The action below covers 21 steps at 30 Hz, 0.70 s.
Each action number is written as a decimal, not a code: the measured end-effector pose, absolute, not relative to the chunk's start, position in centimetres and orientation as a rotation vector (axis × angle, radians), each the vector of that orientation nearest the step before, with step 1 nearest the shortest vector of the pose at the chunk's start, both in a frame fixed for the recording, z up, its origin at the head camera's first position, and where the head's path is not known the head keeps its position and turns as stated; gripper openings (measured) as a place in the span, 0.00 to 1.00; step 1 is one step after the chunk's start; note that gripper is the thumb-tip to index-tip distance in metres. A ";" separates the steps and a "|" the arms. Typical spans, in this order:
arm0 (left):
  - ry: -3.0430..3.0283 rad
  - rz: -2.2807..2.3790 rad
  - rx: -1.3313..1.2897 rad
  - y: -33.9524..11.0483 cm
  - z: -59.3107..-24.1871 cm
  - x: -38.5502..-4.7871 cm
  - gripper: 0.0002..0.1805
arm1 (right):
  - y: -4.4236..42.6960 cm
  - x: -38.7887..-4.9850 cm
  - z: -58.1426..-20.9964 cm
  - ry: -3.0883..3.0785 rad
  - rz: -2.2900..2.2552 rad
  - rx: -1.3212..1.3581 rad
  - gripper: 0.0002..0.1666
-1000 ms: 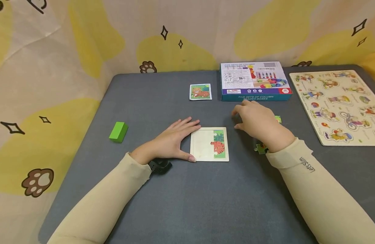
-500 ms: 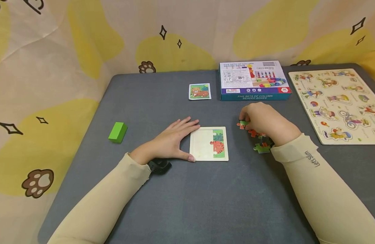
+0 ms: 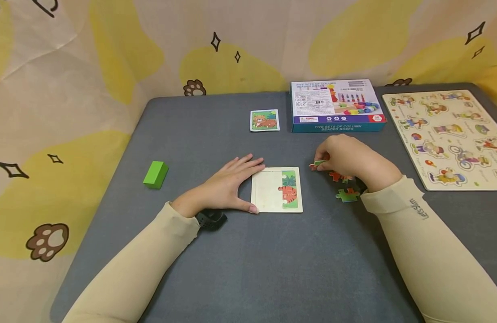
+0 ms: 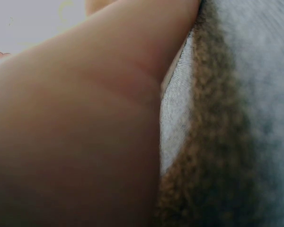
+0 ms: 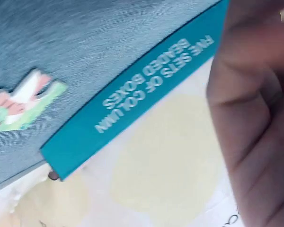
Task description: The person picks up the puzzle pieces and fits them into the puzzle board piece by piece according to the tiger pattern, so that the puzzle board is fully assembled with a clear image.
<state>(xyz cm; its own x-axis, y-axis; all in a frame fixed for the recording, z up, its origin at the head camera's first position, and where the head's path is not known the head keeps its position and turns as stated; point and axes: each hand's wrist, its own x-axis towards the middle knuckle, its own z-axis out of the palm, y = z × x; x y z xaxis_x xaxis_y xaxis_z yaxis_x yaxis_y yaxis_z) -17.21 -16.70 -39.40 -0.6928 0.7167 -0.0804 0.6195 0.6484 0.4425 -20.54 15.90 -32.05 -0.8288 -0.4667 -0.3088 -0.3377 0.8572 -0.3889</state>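
Note:
A small jigsaw tray (image 3: 266, 193) lies in the middle of the table in the head view. Fitted jigsaw pieces (image 3: 289, 193) with tiger stripes and green leaves fill its right side. My left hand (image 3: 228, 185) rests at the tray's left edge, fingers spread and straight, thumb at the lower corner. To the right of the tray, my right hand (image 3: 349, 157) pinches a green and orange jigsaw piece (image 3: 319, 163) just over the table. Beneath and beside that hand lie loose pieces, an orange one (image 3: 336, 176) and a green one (image 3: 347, 195), partly hidden.
Behind the hands are a tiger picture card (image 3: 264, 120) and a beaded-column toy box (image 3: 337, 128). A wooden picture board (image 3: 454, 134) lies at the right, a green block (image 3: 155, 175) at the left. Patterned cloth (image 3: 248, 45) hangs behind the table.
My right hand has come down from near the box, moved slightly right, and taken a jigsaw piece, which it has since tilted. The left hand and tray have stayed put.

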 end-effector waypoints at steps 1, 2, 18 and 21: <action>2.619 0.569 1.084 -16.7 -39.4 -17.2 0.62 | 15.7 -20.4 -31.9 2.653 -0.467 -0.609 0.03; 2.619 0.569 1.084 -16.7 -39.4 -17.2 0.63 | 15.4 -20.3 -31.8 2.672 -0.486 -0.623 0.04; 2.620 0.563 1.078 -16.7 -39.6 -17.4 0.63 | 11.9 -18.0 -31.3 2.653 -0.691 -0.816 0.11; 2.616 0.555 1.073 -16.7 -39.6 -17.4 0.63 | 11.3 -17.6 -31.6 2.634 -0.670 -0.951 0.13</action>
<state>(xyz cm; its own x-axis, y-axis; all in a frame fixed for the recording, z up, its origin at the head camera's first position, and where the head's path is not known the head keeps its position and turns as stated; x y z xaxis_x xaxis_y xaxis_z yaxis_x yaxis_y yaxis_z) -17.41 -16.74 -39.56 -0.6937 0.7143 -0.0921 0.6155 0.6544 0.4393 -17.62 11.31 -31.57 -0.7512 -0.6544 -0.0860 -0.5337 0.6790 -0.5041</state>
